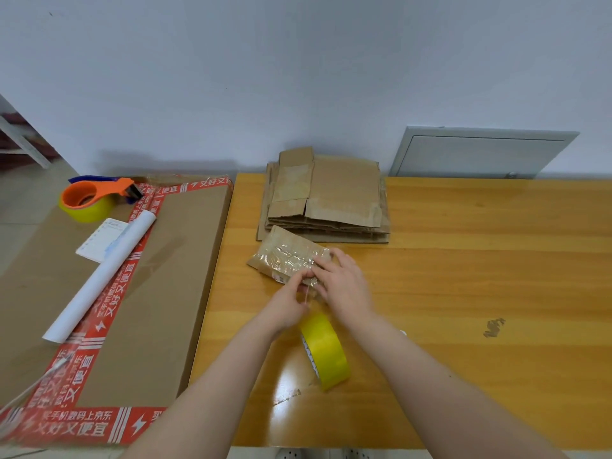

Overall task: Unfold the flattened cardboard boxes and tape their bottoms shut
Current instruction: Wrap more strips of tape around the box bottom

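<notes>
A small cardboard box (284, 256), its top face shiny with clear tape, lies on the wooden table (480, 260) in front of a stack of flattened cardboard boxes (334, 200). My left hand (291, 306) pinches a strip of clear tape at the box's near end. My right hand (344, 286) lies over that same end, fingers curled onto the tape and the box. A yellow tape roll (326, 351) stands on edge on the table just below my hands, with the strip running from it up to the box.
A large flat carton (159, 293) with red printed tape lies to the left. On it sit an orange tape dispenser (96, 197) with a yellow roll, a white paper roll (102, 276) and a small notepad (99, 240). A grey panel (480, 154) leans on the wall.
</notes>
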